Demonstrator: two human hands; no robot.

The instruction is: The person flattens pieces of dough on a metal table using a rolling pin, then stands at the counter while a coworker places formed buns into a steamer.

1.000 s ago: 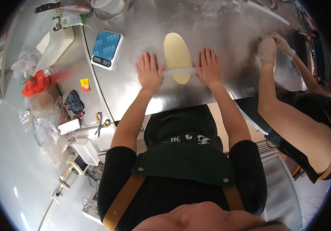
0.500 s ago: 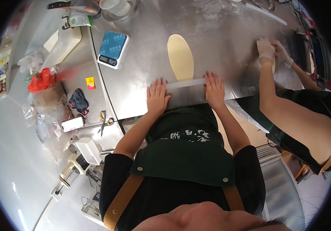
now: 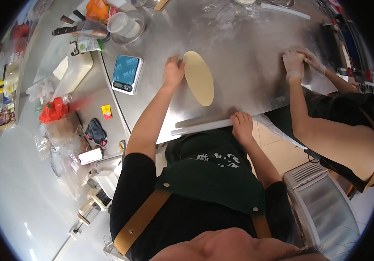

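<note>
**Dough flat at mid-table, left hand at its far end, pin parked at near edge**

Dough (image 3: 199,79) is laid as a long thin oval on the bare steel table (image 3: 248,82), slightly slanted, with space around it; probably placed there so both hands can reach.

Left hand (image 3: 174,71): fingers curled, thumb and index brought close together at the dough's far left edge. Whether the edge is pinched or only touched can't be made out; fingertip contact is too small to read.

Right hand (image 3: 242,126): fingers half curled over the right end of the pin (image 3: 204,127) at the table's near edge. Pin is set apart from the dough, likely to keep the dough clear, and presumably steadied so it doesn't roll off. Grip tightness not discernible; that pin end is covered by the fingers.

Scale (image 3: 126,75) is placed left of the left hand, apart from the dough, probably to be kept within reach.

Hidden/cut off: the piece under the co-worker's gloved hands (image 3: 293,64) is mostly covered. Scissors (image 3: 122,145) are partly blocked by the left arm. Phone (image 3: 90,156) text is illegible. Corners are lost to the lens's dark rim.
</note>
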